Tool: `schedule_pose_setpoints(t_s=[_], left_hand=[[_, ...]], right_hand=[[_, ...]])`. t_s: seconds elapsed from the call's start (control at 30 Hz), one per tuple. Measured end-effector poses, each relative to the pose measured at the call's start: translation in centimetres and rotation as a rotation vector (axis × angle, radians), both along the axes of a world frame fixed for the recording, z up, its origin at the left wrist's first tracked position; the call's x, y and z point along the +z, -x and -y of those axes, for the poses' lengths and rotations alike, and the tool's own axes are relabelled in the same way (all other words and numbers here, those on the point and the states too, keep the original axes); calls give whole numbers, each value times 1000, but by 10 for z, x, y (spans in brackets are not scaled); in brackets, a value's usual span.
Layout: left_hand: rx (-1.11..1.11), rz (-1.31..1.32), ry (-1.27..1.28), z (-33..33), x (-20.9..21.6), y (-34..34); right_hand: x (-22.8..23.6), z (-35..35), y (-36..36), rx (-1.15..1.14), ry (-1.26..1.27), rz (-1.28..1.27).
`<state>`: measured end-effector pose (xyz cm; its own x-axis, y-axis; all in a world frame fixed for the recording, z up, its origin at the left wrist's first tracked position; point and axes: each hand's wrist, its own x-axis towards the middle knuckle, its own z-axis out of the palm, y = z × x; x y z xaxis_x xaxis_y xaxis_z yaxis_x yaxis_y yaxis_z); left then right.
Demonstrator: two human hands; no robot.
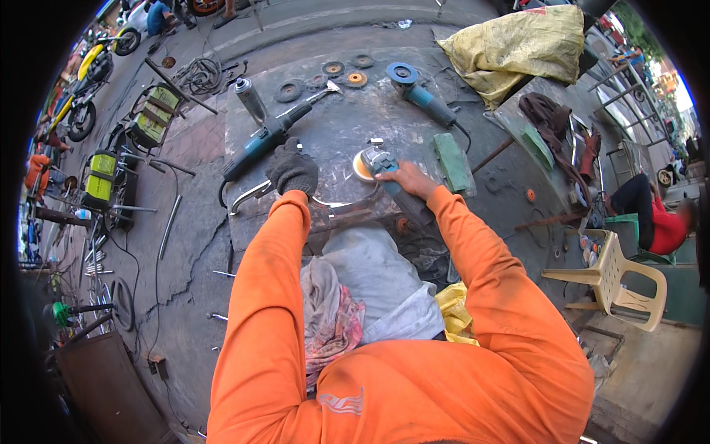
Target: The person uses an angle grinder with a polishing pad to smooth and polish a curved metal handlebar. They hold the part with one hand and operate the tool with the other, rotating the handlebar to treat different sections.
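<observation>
My left hand point(292, 169), in a dark knitted glove, is closed on a bent shiny metal tube point(342, 204) lying across the near part of the worn work table point(333, 122). With my bare right hand point(411, 180) I grip an angle grinder point(405, 201). Its pale, orange-centred disc point(361, 169) is just beyond the tube; whether they touch I cannot tell. A long teal power tool point(259, 148) lies beyond my left hand, beside a silver canister point(251, 101). Farther right rests a second teal grinder point(427, 102). A green block-like piece point(449, 163) lies right of my right hand.
Several round discs point(334, 69) lie at the table's far side. A yellowish sack point(514, 52) is at the back right, a beige plastic chair point(612, 277) and a seated person in red point(669, 226) at the right. Green-yellow machines point(100, 179) and cables point(201, 76) lie left.
</observation>
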<state>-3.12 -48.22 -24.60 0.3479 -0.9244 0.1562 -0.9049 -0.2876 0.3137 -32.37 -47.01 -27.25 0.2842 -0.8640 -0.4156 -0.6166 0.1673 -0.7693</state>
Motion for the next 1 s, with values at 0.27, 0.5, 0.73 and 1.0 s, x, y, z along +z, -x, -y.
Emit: schedule_pose_setpoints(t_s=[0.27, 0.5, 0.73, 1.0], left_hand=[[-21, 14, -4, -4, 4, 0], [-22, 12, 48, -5, 2, -1], [-35, -21, 55, 0, -1, -8], [-56, -155, 61, 3, 2, -17]], right_hand=[[-7, -77, 4, -118, -476, 323], [8, -89, 7, -185, -159, 246], [12, -76, -41, -76, -244, 265], [25, -68, 11, -84, -233, 178]])
